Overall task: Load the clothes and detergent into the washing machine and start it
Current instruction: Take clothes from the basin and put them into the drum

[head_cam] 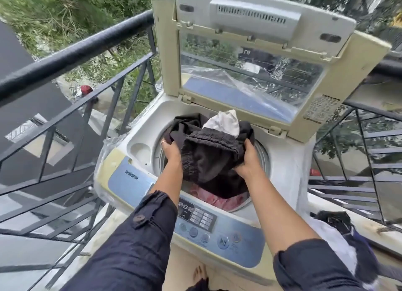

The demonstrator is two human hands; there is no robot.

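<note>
A top-loading washing machine (121, 158) stands with its lid (261, 58) raised. Over the drum opening I hold a bundle of dark clothes (208, 155) with a white piece (224, 122) on top. My left hand (170, 150) grips the bundle's left side. On the right side, my right hand (248, 160) grips the dark fabric with its gathered waistband. Pink and red clothes (217, 200) lie inside the drum below the bundle. The blue control panel (208, 223) with its buttons faces me at the front.
A black metal railing (71, 58) runs along the left and behind the machine, with greenery beyond it. More dark and white clothes (339, 227) lie on a ledge at the right. Clear plastic wrap (256, 84) hangs behind the lid.
</note>
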